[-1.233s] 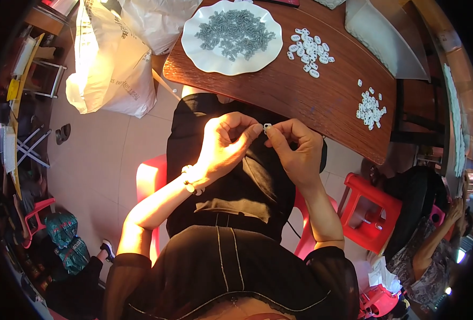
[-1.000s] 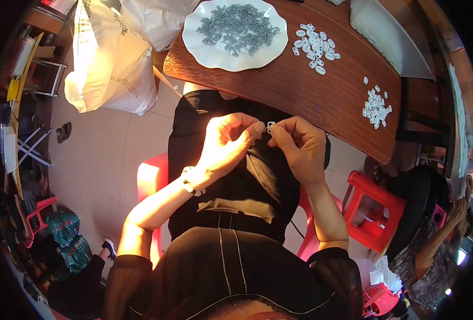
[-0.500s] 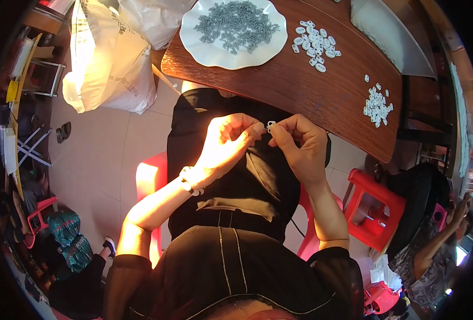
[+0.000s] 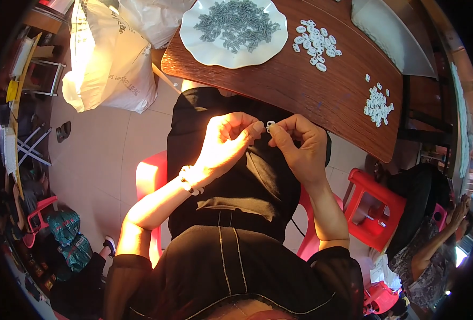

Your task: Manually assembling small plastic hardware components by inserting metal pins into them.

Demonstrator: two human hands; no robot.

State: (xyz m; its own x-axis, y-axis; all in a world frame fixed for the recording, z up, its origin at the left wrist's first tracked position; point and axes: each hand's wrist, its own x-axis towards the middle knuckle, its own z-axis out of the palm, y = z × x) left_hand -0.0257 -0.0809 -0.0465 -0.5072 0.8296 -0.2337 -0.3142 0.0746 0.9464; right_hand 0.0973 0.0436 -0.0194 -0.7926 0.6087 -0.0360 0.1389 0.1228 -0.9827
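Over my lap, just off the table's near edge, my two hands meet fingertip to fingertip. My right hand (image 4: 299,140) pinches a small white plastic piece with a hole (image 4: 270,125) between thumb and index finger. Close beside it, my left hand (image 4: 230,136) is closed in a pinch; a tiny dark bit shows at its fingertips, too small to name. On the table, a white wavy-rimmed plate (image 4: 215,60) bears a heap of small grey pieces (image 4: 237,26). To its right lie a pile of white oval pieces (image 4: 316,44) and a pile of smaller white pieces (image 4: 378,106).
The brown wooden table (image 4: 279,80) spans the top, with a clear plastic bag (image 4: 388,37) at its far right. White sacks (image 4: 108,64) stand on the floor at left. A red stool (image 4: 375,210) is at my right. Other people sit at both sides.
My hands hold almost the same position, with the white piece still pinched. At the far right, another person's raised hands have shifted slightly.
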